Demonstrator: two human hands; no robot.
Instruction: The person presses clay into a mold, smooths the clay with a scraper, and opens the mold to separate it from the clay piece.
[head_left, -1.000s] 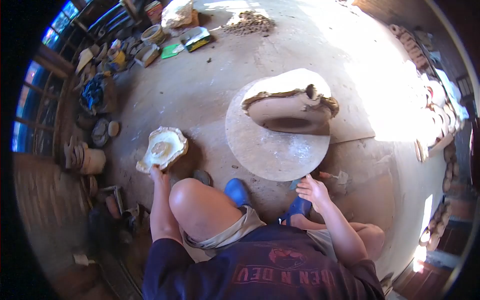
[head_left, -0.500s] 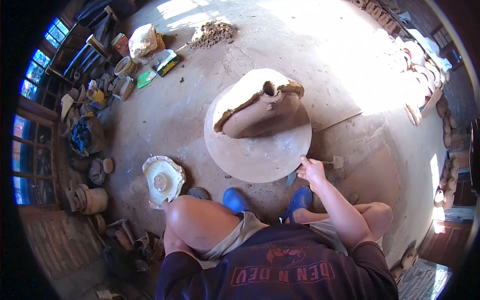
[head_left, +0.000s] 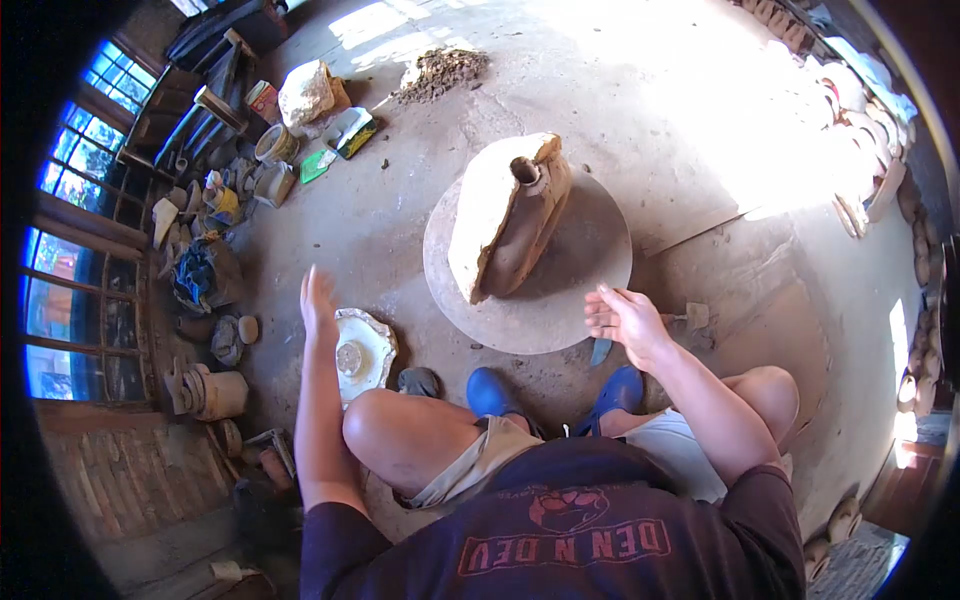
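A round turntable disc (head_left: pixel 590 310) sits on the floor in front of me. On it stands a whitish plaster mould half (head_left: pixel 490 210), a brown clay form (head_left: pixel 525 235) pressed against its side. A short clay spout with a round dark hole (head_left: pixel 525 171) rises at the top. My right hand (head_left: pixel 628 322) is open, fingers slightly spread, right at the disc's near right edge. My left hand (head_left: pixel 319 300) is raised and open, fingers stretched out, holding nothing. It overlaps the side of a scalloped white plaster piece with a central knob (head_left: pixel 368 352), on the floor at left.
A flat blade-like tool (head_left: pixel 601 350) lies by the disc near my blue clogs (head_left: pixel 490 392). Crumbled clay (head_left: pixel 445 75) is heaped at the back, beside a large pale block (head_left: pixel 307 93). Buckets and pots (head_left: pixel 275 145) line the left; pottery pieces (head_left: pixel 850 130) line the right wall.
The disc has turned counterclockwise, swinging the mould to a steeper angle. My left hand has come up from beside my knee. My right hand has opened near the rim.
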